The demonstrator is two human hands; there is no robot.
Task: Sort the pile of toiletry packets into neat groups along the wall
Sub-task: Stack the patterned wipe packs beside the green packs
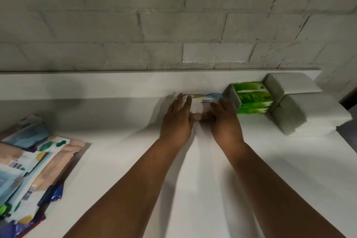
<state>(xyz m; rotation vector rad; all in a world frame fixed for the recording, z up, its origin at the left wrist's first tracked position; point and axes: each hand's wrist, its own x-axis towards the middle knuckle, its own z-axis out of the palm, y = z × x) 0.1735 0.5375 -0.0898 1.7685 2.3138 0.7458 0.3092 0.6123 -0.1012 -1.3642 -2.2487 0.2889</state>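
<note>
A white wipes packet [202, 103] with a blue top edge and black lettering lies against the low white ledge, just left of the green packets. My left hand [178, 120] holds its left end and my right hand [224, 120] holds its right end, thumbs meeting at its near edge. Two green tissue packets [251, 100] are stacked to its right. Beyond them stand plain white packets [289, 110], stacked along the wall. The unsorted pile [29, 164] of colourful packets lies at the far left of the white table [173, 179].
A painted brick wall [173, 25] rises behind the ledge [96, 85]. The table's right edge falls away past the white packets. Between the pile and my arms is bare tabletop.
</note>
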